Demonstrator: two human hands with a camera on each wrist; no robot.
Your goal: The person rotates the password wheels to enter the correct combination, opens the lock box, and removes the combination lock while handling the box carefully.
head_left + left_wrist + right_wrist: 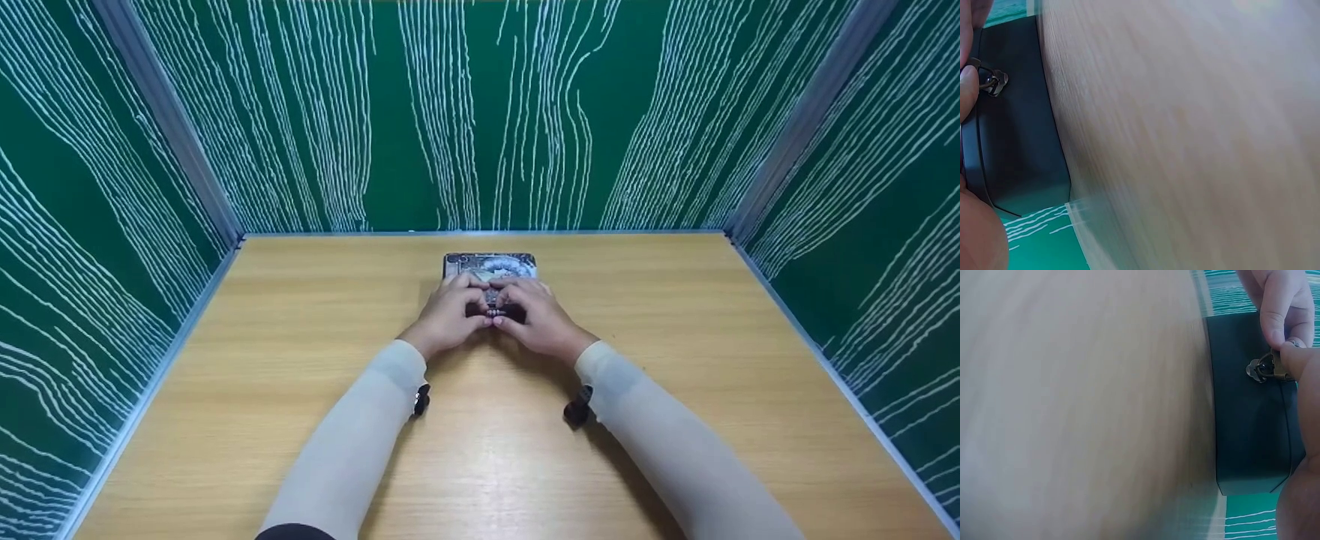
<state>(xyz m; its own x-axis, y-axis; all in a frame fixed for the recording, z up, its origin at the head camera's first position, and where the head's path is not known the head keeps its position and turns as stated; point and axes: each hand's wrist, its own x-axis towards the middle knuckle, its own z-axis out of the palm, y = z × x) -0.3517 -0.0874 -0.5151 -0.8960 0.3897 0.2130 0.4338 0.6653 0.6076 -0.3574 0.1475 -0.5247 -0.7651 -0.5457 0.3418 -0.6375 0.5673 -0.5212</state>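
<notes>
A small dark box [491, 264] with a patterned, picture-covered lid sits towards the back of the table. Its plain dark front [1249, 422] shows in both wrist views, with a thin seam below the lid. A silvery metal catch [1253, 371] is fixed on that front, and a small brass-coloured padlock [1280, 369] hangs by its curved shackle there. My left hand [452, 313] and right hand [546, 319] meet in front of the box, thumbs almost together, and pinch the padlock from either side. Fingers hide much of the padlock and part of the lid.
The box stands on a light wooden table [480, 435]. Green panels [390, 150] with wavy white lines wall in the back and both sides, joined by grey corner posts [180, 135].
</notes>
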